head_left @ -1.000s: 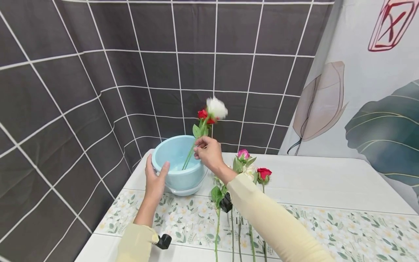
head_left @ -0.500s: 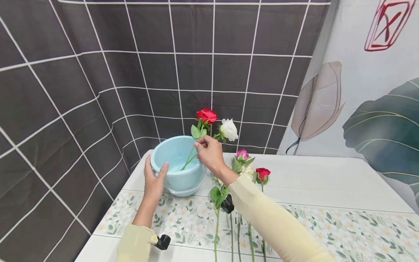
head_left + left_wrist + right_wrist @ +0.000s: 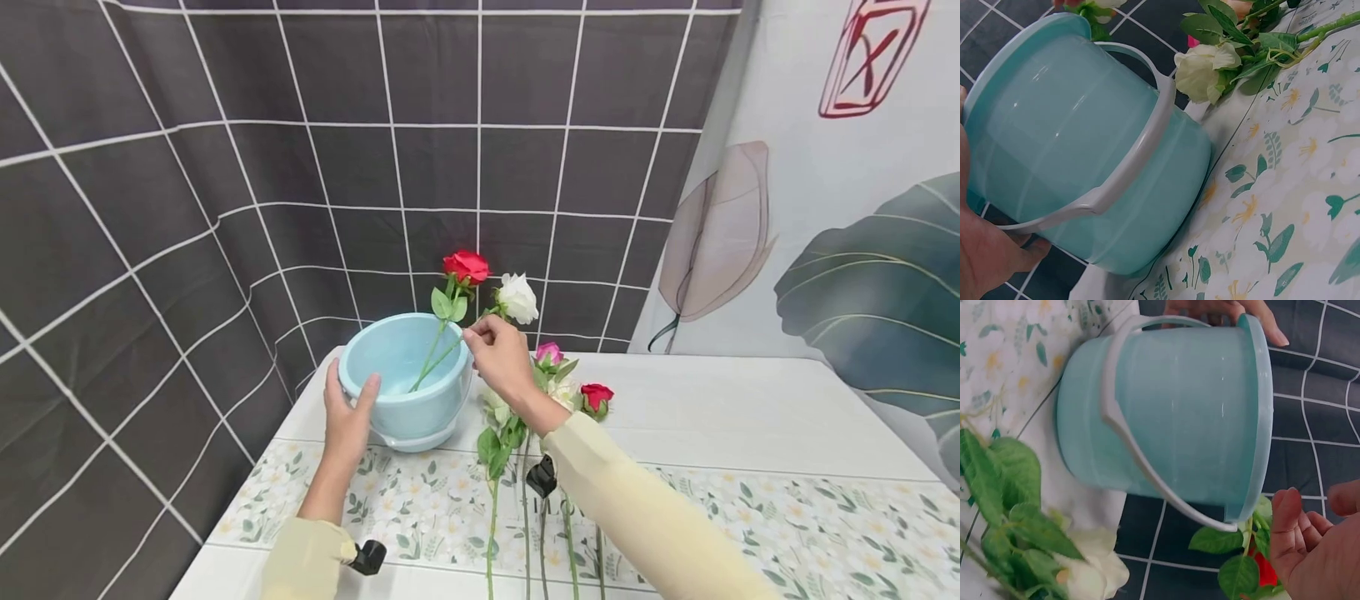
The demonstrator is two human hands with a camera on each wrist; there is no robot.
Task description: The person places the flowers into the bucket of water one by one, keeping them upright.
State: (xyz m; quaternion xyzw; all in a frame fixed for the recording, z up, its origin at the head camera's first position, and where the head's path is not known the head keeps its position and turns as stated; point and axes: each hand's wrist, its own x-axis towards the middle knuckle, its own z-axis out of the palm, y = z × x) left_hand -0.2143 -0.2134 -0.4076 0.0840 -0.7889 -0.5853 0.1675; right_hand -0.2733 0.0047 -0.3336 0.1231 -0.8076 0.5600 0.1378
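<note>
A light blue bucket (image 3: 420, 417) with a pale handle (image 3: 1141, 150) stands upright on the table. My left hand (image 3: 347, 417) holds its left side, thumb at the rim and fingers along the outer wall. A red rose (image 3: 467, 267) and a white rose (image 3: 517, 298) lean in the bucket to the right, their stems crossing near the bottom. Beside the white rose's stem, my right hand (image 3: 501, 354) is at the right rim. In the right wrist view its thumb (image 3: 1344, 497) and fingers (image 3: 1288, 525) stand apart, with nothing seen between them.
Several flowers lie right of the bucket, including a pink rose (image 3: 550, 353), another red rose (image 3: 596, 397) and a cream one (image 3: 1207, 72), stems toward me. A floral runner (image 3: 420, 500) crosses the white table. A dark gridded curtain (image 3: 337, 167) hangs close behind.
The white rose has tipped right, away from the red rose, and leans over the rim. My right hand has shifted slightly right and its fingers have loosened. My left hand stays on the bucket.
</note>
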